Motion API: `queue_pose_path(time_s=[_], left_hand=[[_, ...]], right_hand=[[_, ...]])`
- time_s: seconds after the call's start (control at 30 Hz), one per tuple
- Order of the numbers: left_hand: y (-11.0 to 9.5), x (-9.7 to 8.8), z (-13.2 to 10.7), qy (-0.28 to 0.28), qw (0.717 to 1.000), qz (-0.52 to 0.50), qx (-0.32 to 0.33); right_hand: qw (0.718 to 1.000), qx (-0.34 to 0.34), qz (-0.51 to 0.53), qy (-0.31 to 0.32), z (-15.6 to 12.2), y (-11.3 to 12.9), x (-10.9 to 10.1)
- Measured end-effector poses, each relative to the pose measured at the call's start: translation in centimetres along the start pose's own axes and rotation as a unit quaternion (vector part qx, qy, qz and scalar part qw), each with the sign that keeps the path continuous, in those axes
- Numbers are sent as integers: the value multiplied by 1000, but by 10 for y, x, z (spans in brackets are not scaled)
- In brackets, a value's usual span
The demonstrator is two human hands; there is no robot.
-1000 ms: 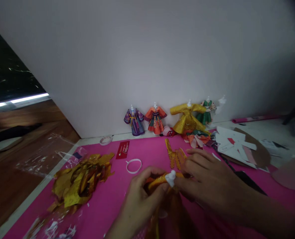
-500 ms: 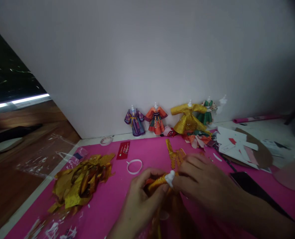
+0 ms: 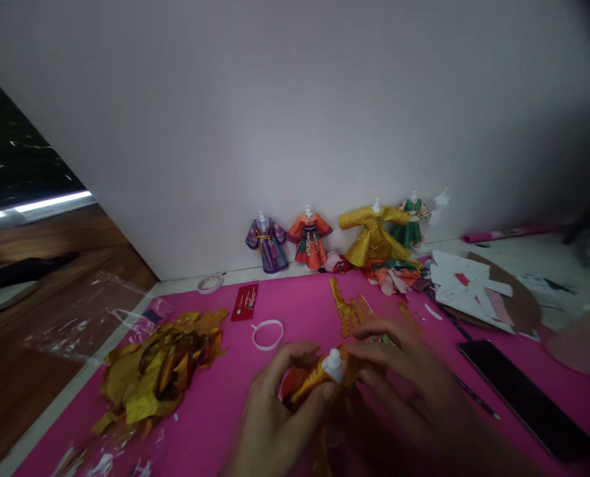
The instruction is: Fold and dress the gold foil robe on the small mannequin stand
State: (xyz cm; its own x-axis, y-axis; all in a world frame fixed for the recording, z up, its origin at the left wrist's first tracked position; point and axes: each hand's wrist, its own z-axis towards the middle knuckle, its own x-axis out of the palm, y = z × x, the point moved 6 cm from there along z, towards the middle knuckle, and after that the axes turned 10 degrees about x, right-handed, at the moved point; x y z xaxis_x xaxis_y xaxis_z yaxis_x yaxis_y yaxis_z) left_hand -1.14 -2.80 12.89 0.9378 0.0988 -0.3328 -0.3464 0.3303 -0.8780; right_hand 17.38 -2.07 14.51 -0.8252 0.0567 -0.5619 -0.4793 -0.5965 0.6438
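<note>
Between my hands is a small white headless doll body (image 3: 333,366) with shiny golden fabric (image 3: 311,383) wrapped about its shoulders. My left hand (image 3: 281,414) is closed on its left side, thumb over the front just below the white neck. On the other side my right hand (image 3: 417,387) has its thumb and fingers at the golden fabric, pinching it close to the neck. The lower part of the garment hangs dark and blurred beneath my hands. Just beyond my right hand lie cut golden pieces (image 3: 352,315) on the pink mat (image 3: 195,430).
Dressed dolls in purple (image 3: 267,244), orange (image 3: 309,240), gold (image 3: 376,235) and green (image 3: 412,225) lean on the white wall. A heap of golden scraps (image 3: 160,371) lies left, near a white ring (image 3: 268,335) and red card (image 3: 244,302). Rightward are a phone (image 3: 528,397) and paper cut-outs (image 3: 467,285).
My right hand has shifted slightly right and lower, from the doll's neck to the fabric beside it. The doll has tipped more upright. The pencil and phone show more.
</note>
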Motion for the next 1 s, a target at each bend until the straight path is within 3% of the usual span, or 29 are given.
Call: queue_pose_path(time_s=[0.33, 0.57, 0.7, 0.77, 0.87, 1.0], left_hand=[[0, 1, -5, 10, 999, 44, 27], [-1, -9, -7, 39, 996, 62, 54], [-9, -19, 0, 56, 995, 56, 61], [-17, -17, 8, 100, 992, 23, 78], [-27, -9, 20, 170, 979, -28, 106], [-32, -5, 29, 187, 971, -58, 141]], right_hand=[[999, 15, 15, -37, -8, -2, 2], [996, 36, -30, -71, -20, -17, -15], [978, 97, -119, -141, -52, -58, -31], [970, 117, -166, -136, -75, -87, -31], [964, 165, -199, -60, -117, -138, -19], [940, 277, -179, 81, -172, -192, 11]])
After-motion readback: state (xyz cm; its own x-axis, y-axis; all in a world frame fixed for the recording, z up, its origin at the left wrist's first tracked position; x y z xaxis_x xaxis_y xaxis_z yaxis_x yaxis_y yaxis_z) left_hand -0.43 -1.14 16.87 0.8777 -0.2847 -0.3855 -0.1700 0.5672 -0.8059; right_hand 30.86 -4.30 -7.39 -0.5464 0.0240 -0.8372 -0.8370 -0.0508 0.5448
